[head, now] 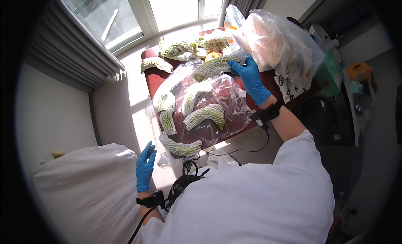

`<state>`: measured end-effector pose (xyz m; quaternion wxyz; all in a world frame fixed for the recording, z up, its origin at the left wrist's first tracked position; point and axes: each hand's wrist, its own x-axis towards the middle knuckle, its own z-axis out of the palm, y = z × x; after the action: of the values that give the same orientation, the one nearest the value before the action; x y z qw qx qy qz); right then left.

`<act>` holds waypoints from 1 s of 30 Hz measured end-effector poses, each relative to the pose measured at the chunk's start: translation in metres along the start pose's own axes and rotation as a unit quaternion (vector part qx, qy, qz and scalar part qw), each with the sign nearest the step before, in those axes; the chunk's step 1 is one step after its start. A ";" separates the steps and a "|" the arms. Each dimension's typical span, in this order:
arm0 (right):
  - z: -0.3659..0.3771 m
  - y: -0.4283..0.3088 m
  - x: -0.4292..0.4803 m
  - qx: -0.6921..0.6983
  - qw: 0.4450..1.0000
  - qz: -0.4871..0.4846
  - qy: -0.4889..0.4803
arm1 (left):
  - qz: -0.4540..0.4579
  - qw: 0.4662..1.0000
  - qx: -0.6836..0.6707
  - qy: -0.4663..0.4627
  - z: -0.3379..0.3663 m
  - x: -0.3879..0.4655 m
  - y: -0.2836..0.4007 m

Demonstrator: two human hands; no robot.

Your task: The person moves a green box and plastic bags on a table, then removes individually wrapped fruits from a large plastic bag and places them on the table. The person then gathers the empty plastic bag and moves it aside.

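Observation:
My right hand (252,79), in a blue glove, grips one end of a green banana in a white foam net (216,66), held above the far half of the dark red table (267,82). My left hand (145,170), gloved the same way, hangs beside the table's near left corner, holding nothing, with its thumb apart from the fingers. Nearest to it, a netted banana (181,146) rests at the table's near edge. Clear plastic film (230,96) is spread over the middle. On it lie a netted banana with a bare green tip (205,116) and several others.
Farther back are a heap of netted bananas (179,50), a red-yellow fruit (212,56) and a bulky clear plastic bag (267,36). A green box (329,75) stands at the right. A white-covered piece of furniture (84,181) is at my left. A black cable (251,149) hangs from my right wrist.

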<state>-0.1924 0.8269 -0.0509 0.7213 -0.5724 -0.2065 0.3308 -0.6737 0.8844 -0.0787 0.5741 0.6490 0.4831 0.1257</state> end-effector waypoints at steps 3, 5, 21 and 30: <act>0.000 0.032 0.056 0.027 0.997 -0.034 0.061 | 0.002 1.000 -0.002 0.005 0.000 -0.002 -0.001; 0.001 0.064 0.094 0.019 0.991 -0.052 0.122 | 0.000 1.000 -0.012 0.015 -0.001 -0.006 -0.004; -0.030 0.167 0.157 -0.293 0.928 -0.059 0.222 | -0.032 0.997 -0.001 0.063 -0.001 -0.025 -0.011; -0.032 0.072 0.083 -0.463 0.882 -0.062 0.056 | -0.028 0.998 -0.038 0.037 -0.004 -0.018 -0.005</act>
<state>-0.1307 0.8732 -0.1350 0.4036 -0.8449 -0.3302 0.1191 -0.6881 0.8721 -0.0750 0.5837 0.6079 0.5165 0.1519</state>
